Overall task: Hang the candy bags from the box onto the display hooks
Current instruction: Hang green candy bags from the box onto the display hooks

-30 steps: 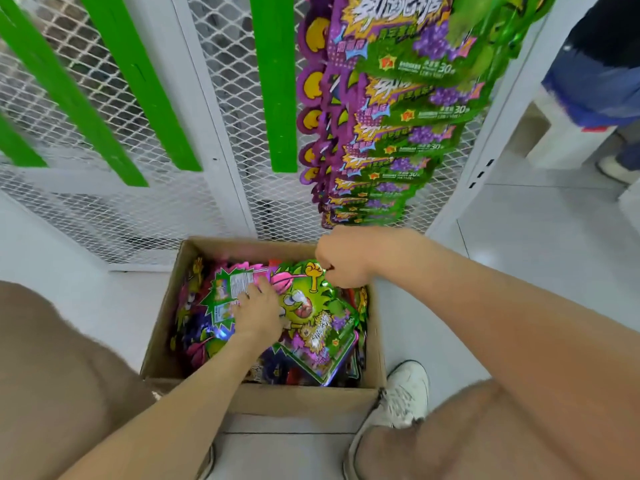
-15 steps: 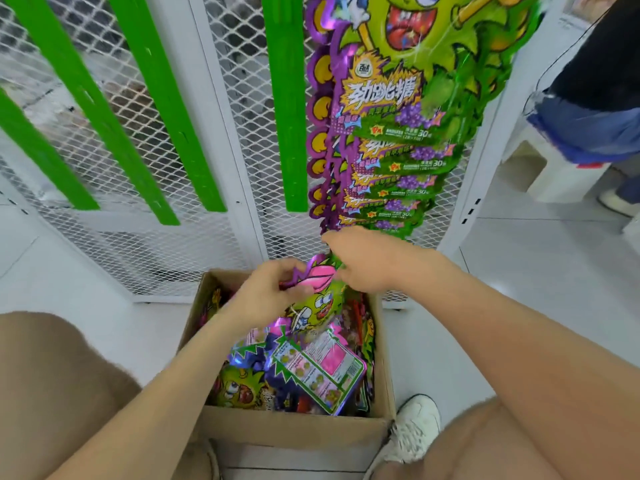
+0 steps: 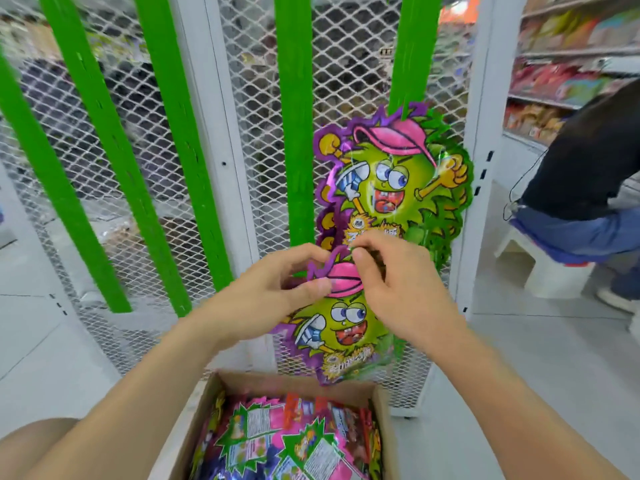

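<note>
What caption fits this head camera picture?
Left hand and right hand hold a candy bag above the box, below hanging bags.

hanging candy bag (image 3: 391,188) yellow logo characters, blurred, perhaps chinese, nothing legible

Single head-worn view, facing forward and down, close over mesh display panel (image 3: 346,81), cardboard box (image 3: 207,403) below

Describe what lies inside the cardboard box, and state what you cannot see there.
Inside the box lie candy bags, pink, green and purple, mostly back side up with printed labels. Whatever is under this top layer is covered, and the box's near end is out of frame.
</note>
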Tool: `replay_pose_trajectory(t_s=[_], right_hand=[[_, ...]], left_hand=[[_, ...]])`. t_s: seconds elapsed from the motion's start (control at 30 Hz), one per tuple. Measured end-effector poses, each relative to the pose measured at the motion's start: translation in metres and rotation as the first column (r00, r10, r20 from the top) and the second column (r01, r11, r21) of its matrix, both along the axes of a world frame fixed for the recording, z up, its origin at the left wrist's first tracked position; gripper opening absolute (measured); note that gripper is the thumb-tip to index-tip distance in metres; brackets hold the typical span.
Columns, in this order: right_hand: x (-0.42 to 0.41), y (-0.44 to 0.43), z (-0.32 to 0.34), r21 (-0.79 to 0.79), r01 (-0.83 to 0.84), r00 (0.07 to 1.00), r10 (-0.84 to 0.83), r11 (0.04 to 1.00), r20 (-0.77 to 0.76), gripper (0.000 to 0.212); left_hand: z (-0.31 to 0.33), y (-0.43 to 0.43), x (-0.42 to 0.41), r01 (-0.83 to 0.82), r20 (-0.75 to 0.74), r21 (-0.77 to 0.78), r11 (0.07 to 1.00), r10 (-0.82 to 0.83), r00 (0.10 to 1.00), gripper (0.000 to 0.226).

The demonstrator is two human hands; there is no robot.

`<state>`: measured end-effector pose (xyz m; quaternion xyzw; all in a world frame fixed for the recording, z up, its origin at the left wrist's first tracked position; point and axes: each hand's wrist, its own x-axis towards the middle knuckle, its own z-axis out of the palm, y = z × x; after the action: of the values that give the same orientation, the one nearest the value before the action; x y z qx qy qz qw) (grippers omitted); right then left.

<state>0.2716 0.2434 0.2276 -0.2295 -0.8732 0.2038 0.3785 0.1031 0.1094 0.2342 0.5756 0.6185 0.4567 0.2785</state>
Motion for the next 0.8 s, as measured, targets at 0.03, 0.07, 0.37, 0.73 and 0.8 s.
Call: replay_pose_trajectory(t_s=[0.03, 0.07, 0.37, 0.73, 0.8], right_hand=[[0.0, -0.002, 0.012, 0.051, 0.034, 0.998, -0.032, 0.998, -0.049, 0.012], [0.001, -0.002, 0.024, 0.081, 0.047, 0.994, -0.038, 0.996, -0.103, 0.012], [0.01, 0.036, 0.114, 0.094, 0.072, 0.906, -0.025, 0.993, -0.423, 0.009], [-0.012, 0.1, 0.176, 0.035, 0.382, 0.801, -0.313, 0.923, -0.51, 0.015], [-0.013, 0.103, 0.178, 0.034, 0.374, 0.804, -0.306, 0.927, -0.509, 0.013]], left_hand=[[0.013, 0.004, 0.002, 0.005, -0.002, 0.023, 1.0, -0.005, 1.0, 0.02], [0.027, 0.009, 0.005, 0.016, 0.011, 0.043, 0.999, -0.016, 1.0, 0.014], [0.134, 0.063, 0.017, -0.072, -0.28, 0.354, 0.932, 0.179, 0.943, 0.014], [0.179, 0.129, 0.018, -0.278, -0.11, 0.412, 0.868, 0.35, 0.93, 0.058], [0.177, 0.131, 0.019, -0.294, -0.086, 0.427, 0.855, 0.362, 0.928, 0.056]])
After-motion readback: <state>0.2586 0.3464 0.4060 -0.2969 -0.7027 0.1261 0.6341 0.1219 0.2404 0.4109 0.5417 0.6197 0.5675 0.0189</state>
